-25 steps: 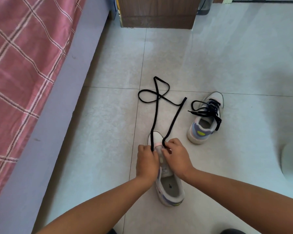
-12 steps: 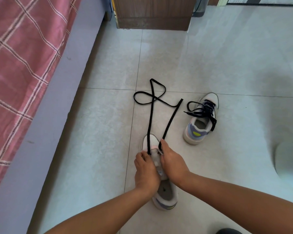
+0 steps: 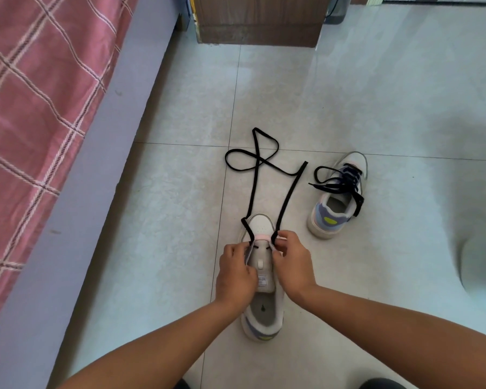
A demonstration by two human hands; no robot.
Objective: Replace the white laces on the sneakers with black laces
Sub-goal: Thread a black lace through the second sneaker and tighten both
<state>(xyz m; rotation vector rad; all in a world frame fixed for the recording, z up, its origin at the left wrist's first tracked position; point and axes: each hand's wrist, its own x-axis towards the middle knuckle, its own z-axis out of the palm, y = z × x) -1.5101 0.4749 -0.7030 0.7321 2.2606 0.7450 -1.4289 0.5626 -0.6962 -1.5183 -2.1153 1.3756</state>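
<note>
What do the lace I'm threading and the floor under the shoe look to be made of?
The black lace looks like flat woven fabric, matte: it lies limp in ribbon-like loops and twists. The floor looks like glazed ceramic or stone tile, pale grey and semi-glossy: soft window glare and straight grout lines show.

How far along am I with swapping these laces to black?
Done: the far sneaker already wears black laces. In hand: both hands, left hand and right hand, work the black lace at the near sneaker near the toe. Left: most of its lace lies loose on the floor, unthreaded.
</note>
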